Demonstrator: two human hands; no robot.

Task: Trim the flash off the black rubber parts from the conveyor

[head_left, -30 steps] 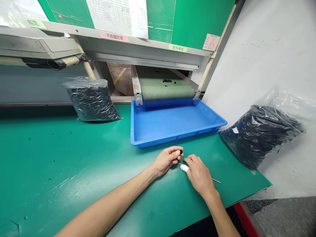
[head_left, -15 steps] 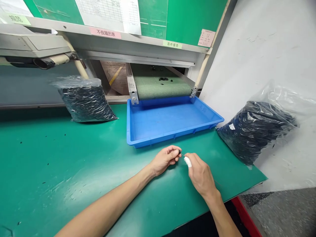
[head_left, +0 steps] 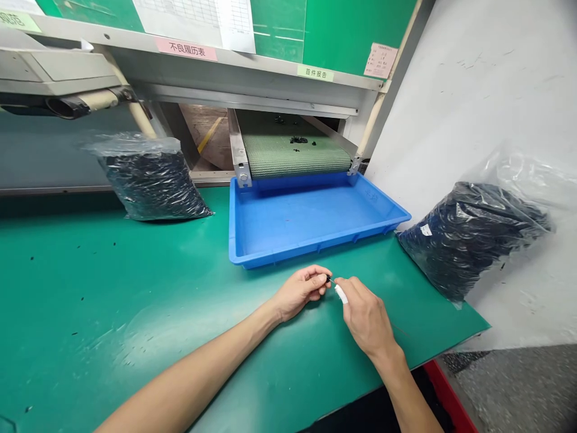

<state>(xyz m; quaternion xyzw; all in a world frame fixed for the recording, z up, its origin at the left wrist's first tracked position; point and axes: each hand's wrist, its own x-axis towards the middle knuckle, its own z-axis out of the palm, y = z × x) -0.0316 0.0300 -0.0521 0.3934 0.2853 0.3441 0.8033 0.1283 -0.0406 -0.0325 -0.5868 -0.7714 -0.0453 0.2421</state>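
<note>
My left hand point(head_left: 299, 293) rests on the green mat point(head_left: 135, 300) with its fingers pinched on a small black part point(head_left: 327, 278). My right hand point(head_left: 366, 319) is just to its right, closed on a thin metal pick point(head_left: 332, 281) whose tip meets the black part. One fingertip of that hand wears a white cot point(head_left: 341, 294). Both hands sit just in front of the blue tray point(head_left: 311, 246).
A ribbed green conveyor belt point(head_left: 293, 157) carrying a few black bits ends over the blue tray's far edge. A clear bag of black parts point(head_left: 148, 180) stands at the back left, another bag point(head_left: 473, 237) at the right. The mat's edge runs near my right wrist.
My right hand has moved up and left, bringing the pick's tip to the black part in my left fingers. The pick's rear end has lifted off the mat. The view has shifted slightly.
</note>
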